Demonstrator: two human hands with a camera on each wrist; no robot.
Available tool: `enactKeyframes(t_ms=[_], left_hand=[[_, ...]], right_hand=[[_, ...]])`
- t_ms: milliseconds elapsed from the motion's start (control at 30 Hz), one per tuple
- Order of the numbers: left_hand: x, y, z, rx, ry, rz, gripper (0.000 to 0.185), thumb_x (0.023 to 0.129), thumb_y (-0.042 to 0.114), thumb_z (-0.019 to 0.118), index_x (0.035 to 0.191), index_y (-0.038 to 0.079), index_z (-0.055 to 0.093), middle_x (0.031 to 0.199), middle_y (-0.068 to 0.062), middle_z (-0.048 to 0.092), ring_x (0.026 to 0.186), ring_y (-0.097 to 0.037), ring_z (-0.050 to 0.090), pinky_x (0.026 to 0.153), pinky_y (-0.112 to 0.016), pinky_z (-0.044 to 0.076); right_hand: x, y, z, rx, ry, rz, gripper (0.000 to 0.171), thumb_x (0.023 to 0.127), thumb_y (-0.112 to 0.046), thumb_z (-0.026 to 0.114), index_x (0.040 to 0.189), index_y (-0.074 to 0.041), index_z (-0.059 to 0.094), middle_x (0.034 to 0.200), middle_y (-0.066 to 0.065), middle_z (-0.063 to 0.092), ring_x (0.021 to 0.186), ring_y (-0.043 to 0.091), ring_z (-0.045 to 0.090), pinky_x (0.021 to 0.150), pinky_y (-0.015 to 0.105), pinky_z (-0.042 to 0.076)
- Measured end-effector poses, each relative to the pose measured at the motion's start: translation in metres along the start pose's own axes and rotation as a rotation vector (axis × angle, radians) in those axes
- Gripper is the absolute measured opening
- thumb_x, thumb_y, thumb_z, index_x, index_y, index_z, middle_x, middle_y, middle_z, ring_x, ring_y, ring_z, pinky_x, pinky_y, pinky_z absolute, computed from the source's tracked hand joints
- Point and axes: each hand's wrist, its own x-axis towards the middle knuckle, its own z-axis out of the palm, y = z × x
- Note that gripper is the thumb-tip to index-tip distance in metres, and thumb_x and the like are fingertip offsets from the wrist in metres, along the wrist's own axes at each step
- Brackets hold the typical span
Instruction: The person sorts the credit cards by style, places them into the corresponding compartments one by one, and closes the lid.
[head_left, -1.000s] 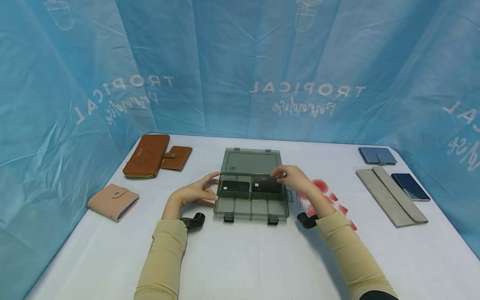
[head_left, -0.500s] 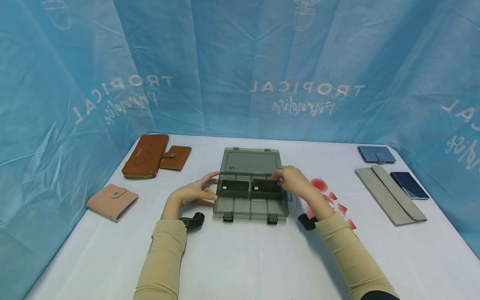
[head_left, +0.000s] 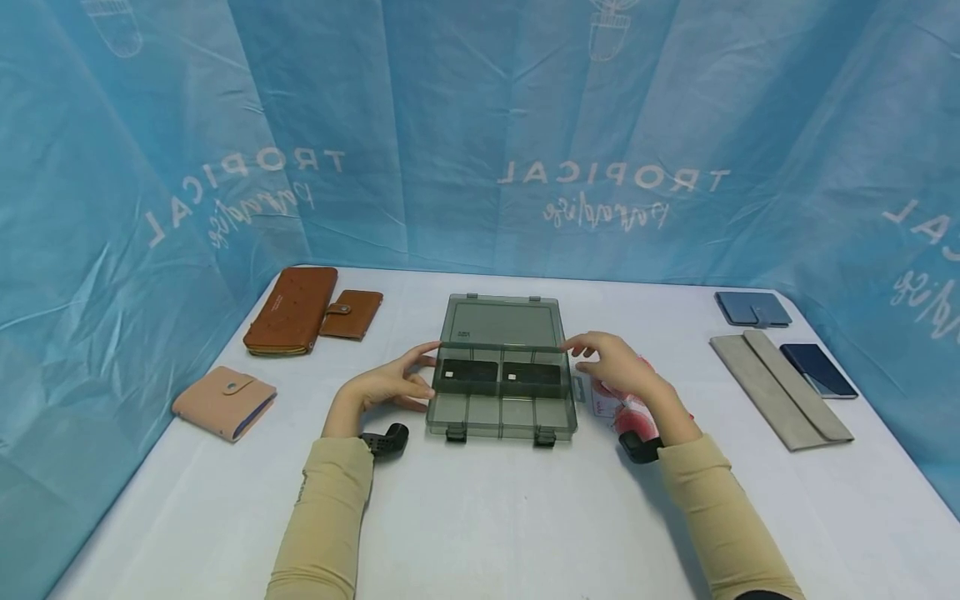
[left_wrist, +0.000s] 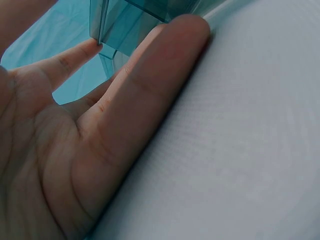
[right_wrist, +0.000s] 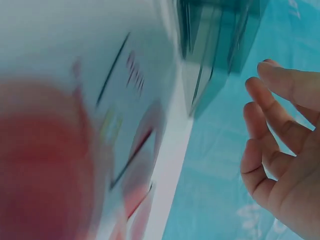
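Note:
A translucent grey-green divided box [head_left: 502,417] lies on the table with its lid [head_left: 502,321] folded back. Two black cards, the left [head_left: 469,372] and the right [head_left: 531,374], stand side by side in its rear compartments. My left hand [head_left: 388,382] touches the box's left side with extended fingers; the left wrist view shows its fingertips against the clear wall. By the upper right corner of the box is my right hand [head_left: 611,362], its fingers loosely bent and holding nothing. Red-and-white printed cards [head_left: 633,417] lie partly hidden under the right forearm.
At the left lie a long brown wallet [head_left: 292,310], a small brown card holder [head_left: 352,314] and a pink wallet [head_left: 225,402]. On the right are a blue wallet [head_left: 753,308], a grey folded pouch [head_left: 780,390] and a dark blue phone-like object [head_left: 819,370]. A blue curtain [head_left: 480,142] borders the table.
My right hand lowered the right black card into its compartment, let it go and moved right, out of the box. The left hand stayed at the box's left side.

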Motion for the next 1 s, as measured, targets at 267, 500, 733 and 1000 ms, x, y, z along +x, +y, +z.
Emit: enactKeyframes(t_ms=[267, 500, 733, 1000], left_hand=[[0.001, -0.001, 0.0, 0.018, 0.001, 0.0, 0.092, 0.081, 0.005, 0.069, 0.149, 0.024, 0.009, 0.147, -0.018, 0.013, 0.092, -0.021, 0.059, 0.085, -0.046, 0.051], [0.001, 0.0, 0.0, 0.021, 0.0, 0.006, 0.093, 0.081, 0.005, 0.069, 0.149, 0.023, 0.009, 0.147, -0.019, 0.013, 0.09, -0.02, 0.059, 0.085, -0.045, 0.051], [0.0, 0.001, -0.001, 0.027, 0.005, 0.009, 0.094, 0.08, 0.006, 0.07, 0.149, 0.022, 0.008, 0.148, -0.019, 0.013, 0.091, -0.02, 0.059, 0.084, -0.046, 0.052], [0.0, 0.0, 0.0, 0.029, 0.001, 0.006, 0.093, 0.081, 0.006, 0.069, 0.149, 0.023, 0.009, 0.147, -0.019, 0.013, 0.091, -0.021, 0.059, 0.085, -0.046, 0.051]], right_hand=[[-0.019, 0.029, -0.011, 0.009, 0.017, 0.166, 0.035, 0.087, -0.004, 0.058, 0.122, -0.002, 0.056, 0.114, 0.021, 0.057, 0.102, 0.036, 0.052, 0.085, 0.05, 0.047], [-0.03, 0.04, -0.017, -0.087, 0.033, 0.444, 0.05, 0.084, -0.015, 0.063, 0.129, 0.001, 0.049, 0.124, 0.03, 0.045, 0.111, 0.045, 0.044, 0.09, 0.06, 0.041], [-0.027, 0.043, -0.014, -0.225, -0.055, 0.682, 0.074, 0.078, -0.029, 0.068, 0.135, 0.006, 0.036, 0.127, 0.035, 0.039, 0.116, 0.053, 0.033, 0.092, 0.071, 0.027], [-0.027, 0.05, -0.014, -0.07, 0.102, 0.509, 0.056, 0.079, -0.008, 0.067, 0.129, 0.004, 0.047, 0.115, 0.029, 0.046, 0.104, 0.043, 0.045, 0.088, 0.056, 0.043]])
